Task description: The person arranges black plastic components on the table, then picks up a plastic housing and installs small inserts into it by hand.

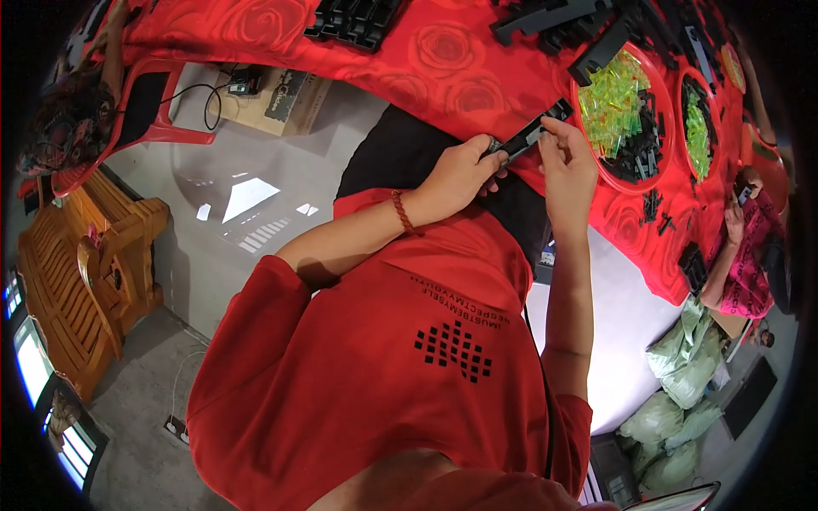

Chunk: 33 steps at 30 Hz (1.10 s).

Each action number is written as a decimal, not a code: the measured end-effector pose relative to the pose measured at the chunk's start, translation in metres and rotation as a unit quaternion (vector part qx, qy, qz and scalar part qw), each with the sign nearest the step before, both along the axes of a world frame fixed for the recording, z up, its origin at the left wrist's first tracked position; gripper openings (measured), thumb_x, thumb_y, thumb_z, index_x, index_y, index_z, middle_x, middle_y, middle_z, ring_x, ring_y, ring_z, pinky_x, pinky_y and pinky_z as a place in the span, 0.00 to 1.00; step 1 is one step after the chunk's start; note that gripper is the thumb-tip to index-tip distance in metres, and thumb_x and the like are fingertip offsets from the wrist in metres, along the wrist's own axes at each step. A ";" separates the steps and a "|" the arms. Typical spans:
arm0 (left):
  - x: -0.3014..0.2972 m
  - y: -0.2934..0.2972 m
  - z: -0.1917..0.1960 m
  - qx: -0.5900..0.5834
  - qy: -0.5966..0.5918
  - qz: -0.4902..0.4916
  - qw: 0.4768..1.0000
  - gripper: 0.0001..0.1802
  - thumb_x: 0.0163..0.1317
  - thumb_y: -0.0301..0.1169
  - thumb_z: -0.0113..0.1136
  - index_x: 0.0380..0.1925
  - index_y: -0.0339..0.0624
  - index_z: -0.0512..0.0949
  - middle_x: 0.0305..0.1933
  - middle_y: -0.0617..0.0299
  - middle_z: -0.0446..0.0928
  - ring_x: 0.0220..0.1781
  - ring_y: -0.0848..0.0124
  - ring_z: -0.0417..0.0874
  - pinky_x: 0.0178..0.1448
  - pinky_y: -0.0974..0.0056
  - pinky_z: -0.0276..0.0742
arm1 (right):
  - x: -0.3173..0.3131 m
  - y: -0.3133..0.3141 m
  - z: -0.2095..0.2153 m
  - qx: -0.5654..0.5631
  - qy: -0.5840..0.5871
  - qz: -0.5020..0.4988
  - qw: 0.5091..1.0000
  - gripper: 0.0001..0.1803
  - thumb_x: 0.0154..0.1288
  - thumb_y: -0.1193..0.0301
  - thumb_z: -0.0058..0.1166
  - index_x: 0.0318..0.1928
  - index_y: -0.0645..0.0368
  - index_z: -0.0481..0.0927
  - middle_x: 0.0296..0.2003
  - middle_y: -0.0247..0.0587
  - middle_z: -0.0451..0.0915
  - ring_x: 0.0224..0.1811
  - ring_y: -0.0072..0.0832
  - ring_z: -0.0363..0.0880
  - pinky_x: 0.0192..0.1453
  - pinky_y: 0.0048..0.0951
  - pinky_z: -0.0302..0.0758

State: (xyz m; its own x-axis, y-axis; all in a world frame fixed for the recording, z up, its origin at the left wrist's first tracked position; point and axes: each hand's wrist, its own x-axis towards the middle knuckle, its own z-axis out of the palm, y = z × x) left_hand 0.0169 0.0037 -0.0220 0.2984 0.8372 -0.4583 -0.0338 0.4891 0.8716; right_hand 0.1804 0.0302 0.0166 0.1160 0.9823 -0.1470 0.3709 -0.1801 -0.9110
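While dark lettering [461, 304] crosses the red T-shirt [358, 400], the left hand [464, 169] grips the near end of a slim black plastic part [521, 140] at the rose-patterned table's [400, 85] near edge; the right hand [567, 157] touches its far half, grip unclear.

So the outfit is pretty much all red: a loose, plain red tee [341, 400] with roomy sleeves [234, 328] stopping around the elbows. There's a black print [454, 352] on the front, a cluster of little squares with lettering along one side. Thin dark cord [551, 426] runs down the right side. Black bottoms [383, 153], plus a reddish beaded bracelet [402, 213] above the bare left hand [464, 175].
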 end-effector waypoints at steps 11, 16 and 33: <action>-0.002 -0.008 -0.002 0.078 0.087 -0.035 0.993 0.10 0.73 0.33 0.53 0.43 0.36 0.72 0.32 0.60 0.81 0.28 0.74 0.81 0.33 0.67 0.77 | 0.001 -0.017 0.007 0.197 -0.236 0.071 0.949 0.09 0.61 0.81 0.57 0.42 0.61 0.83 0.35 0.43 0.75 0.35 0.34 0.76 0.38 0.30 0.74; -0.002 -0.006 0.008 0.105 0.145 -0.047 0.983 0.10 0.72 0.32 0.53 0.42 0.35 0.68 0.30 0.53 0.81 0.29 0.64 0.84 0.33 0.61 0.76 | 0.002 -0.015 0.017 0.182 -0.285 0.130 0.932 0.10 0.53 0.81 0.56 0.38 0.62 0.84 0.37 0.45 0.76 0.38 0.42 0.78 0.43 0.41 0.75; -0.006 0.010 0.003 0.131 0.211 -0.113 0.962 0.11 0.71 0.34 0.53 0.38 0.35 0.68 0.31 0.52 0.82 0.31 0.57 0.84 0.37 0.56 0.76 | 0.003 -0.015 0.011 0.152 -0.207 0.129 0.958 0.13 0.56 0.84 0.52 0.42 0.66 0.83 0.38 0.46 0.74 0.41 0.43 0.76 0.46 0.39 0.73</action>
